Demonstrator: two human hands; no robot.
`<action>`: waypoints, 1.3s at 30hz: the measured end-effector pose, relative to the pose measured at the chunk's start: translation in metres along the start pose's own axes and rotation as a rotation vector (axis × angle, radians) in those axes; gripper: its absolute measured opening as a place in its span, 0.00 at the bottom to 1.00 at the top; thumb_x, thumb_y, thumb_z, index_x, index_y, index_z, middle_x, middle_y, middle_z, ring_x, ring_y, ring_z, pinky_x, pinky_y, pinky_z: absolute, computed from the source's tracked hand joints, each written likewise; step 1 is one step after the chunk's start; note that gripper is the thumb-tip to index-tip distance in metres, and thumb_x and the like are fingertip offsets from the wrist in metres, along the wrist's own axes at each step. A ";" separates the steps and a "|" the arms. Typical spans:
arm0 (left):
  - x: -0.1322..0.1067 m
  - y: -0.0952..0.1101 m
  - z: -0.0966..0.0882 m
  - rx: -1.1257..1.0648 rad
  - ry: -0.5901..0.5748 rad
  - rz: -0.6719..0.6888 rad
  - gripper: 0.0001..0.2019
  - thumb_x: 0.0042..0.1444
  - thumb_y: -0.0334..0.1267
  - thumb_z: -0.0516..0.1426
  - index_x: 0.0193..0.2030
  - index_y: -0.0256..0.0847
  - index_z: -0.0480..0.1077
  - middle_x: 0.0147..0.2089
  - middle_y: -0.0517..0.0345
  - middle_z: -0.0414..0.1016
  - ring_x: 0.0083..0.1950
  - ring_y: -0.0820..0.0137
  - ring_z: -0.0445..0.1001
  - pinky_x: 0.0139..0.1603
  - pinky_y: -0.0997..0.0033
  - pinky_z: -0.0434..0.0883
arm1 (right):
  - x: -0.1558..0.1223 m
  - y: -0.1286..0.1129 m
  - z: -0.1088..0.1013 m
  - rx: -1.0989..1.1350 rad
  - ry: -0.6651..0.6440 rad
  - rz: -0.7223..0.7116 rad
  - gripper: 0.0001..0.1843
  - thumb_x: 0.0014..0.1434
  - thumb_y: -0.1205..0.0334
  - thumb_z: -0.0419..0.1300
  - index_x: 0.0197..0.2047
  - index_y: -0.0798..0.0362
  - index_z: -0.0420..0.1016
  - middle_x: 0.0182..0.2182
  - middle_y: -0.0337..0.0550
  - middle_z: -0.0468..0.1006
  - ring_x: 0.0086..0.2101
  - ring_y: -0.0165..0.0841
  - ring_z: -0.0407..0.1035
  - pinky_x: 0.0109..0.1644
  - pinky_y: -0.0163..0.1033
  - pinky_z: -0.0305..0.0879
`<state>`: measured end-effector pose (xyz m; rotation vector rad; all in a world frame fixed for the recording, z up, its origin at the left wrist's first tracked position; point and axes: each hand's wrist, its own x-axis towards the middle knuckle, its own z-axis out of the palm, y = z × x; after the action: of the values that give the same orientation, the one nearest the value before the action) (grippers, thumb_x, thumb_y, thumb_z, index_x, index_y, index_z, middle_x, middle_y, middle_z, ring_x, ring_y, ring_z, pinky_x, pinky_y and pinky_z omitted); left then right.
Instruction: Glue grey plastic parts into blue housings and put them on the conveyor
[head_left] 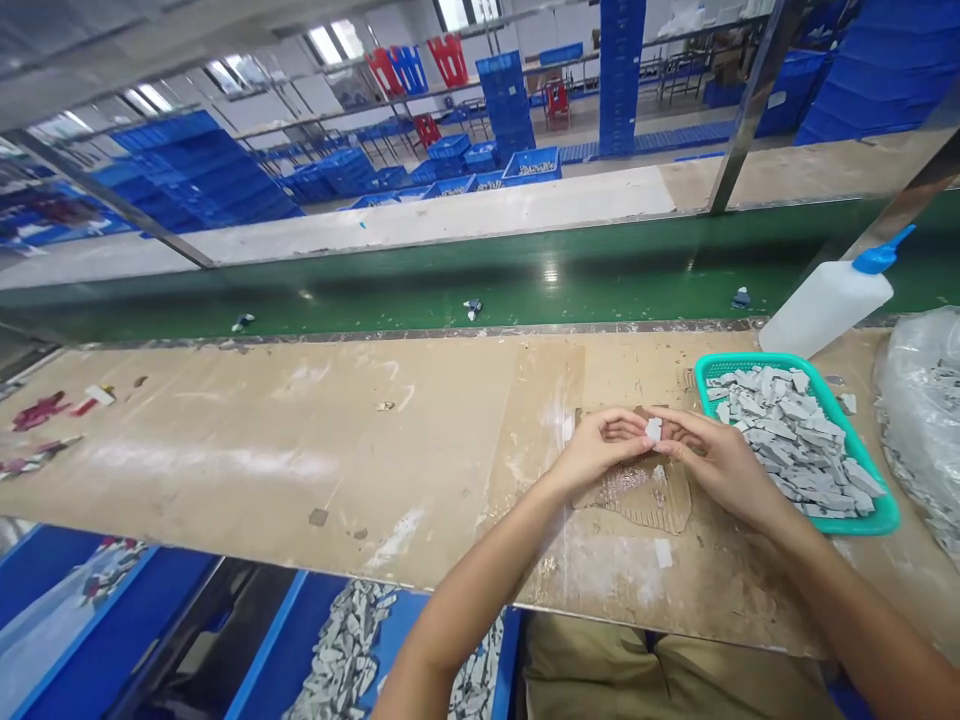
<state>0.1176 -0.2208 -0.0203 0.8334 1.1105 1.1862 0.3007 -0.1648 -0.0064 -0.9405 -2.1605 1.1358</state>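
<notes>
Between the fingertips of both hands is a small whitish-grey piece (pixel 654 430), too small to make out its kind. My left hand (pixel 604 445) is closed on it from the left, thumb and fingers curled together. From the other side my right hand (pixel 709 455) pinches the same piece. Both hands are just above a scrap of brown cardboard (pixel 637 500) on the workbench. Close by on the right stands a green plastic basket (pixel 889 512) full of flat grey pieces (pixel 795 430). One small pale piece (pixel 663 553) lies on the bench below the hands.
A white squeeze bottle (pixel 825 305) with a blue cap stands behind the basket, beside a clear plastic bag (pixel 926 400). Beyond the bench runs a green conveyor belt (pixel 375 285) with a few small dark-and-white items. Blue bins (pixel 259 655) holding grey pieces sit below the bench's front edge.
</notes>
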 end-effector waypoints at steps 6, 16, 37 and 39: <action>0.000 -0.003 0.000 0.024 0.004 0.066 0.17 0.47 0.48 0.70 0.35 0.37 0.75 0.35 0.52 0.81 0.36 0.71 0.78 0.40 0.71 0.71 | 0.000 -0.004 0.002 -0.124 -0.063 -0.022 0.20 0.66 0.53 0.57 0.59 0.44 0.77 0.40 0.45 0.83 0.38 0.39 0.78 0.44 0.46 0.75; 0.002 -0.004 -0.004 0.018 0.060 0.186 0.13 0.49 0.45 0.69 0.37 0.38 0.78 0.38 0.51 0.82 0.38 0.70 0.79 0.42 0.69 0.72 | 0.012 -0.002 0.001 0.278 -0.111 0.251 0.24 0.56 0.41 0.67 0.45 0.51 0.81 0.40 0.49 0.85 0.39 0.41 0.80 0.47 0.47 0.79; 0.014 0.016 -0.048 0.466 0.419 0.417 0.12 0.61 0.46 0.60 0.35 0.38 0.76 0.34 0.64 0.78 0.37 0.77 0.77 0.42 0.75 0.71 | 0.001 -0.005 0.013 -0.508 -0.076 -0.298 0.11 0.66 0.58 0.60 0.49 0.40 0.82 0.37 0.38 0.85 0.35 0.37 0.79 0.37 0.41 0.75; 0.013 0.017 -0.044 0.496 0.403 0.403 0.11 0.61 0.44 0.60 0.35 0.38 0.75 0.33 0.66 0.78 0.36 0.78 0.76 0.41 0.76 0.71 | 0.001 -0.003 0.013 -0.526 -0.077 -0.311 0.11 0.67 0.59 0.60 0.49 0.38 0.82 0.37 0.37 0.85 0.36 0.36 0.79 0.38 0.41 0.74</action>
<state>0.0703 -0.2073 -0.0192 1.2762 1.6607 1.4779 0.2894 -0.1716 -0.0101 -0.7305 -2.6156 0.4674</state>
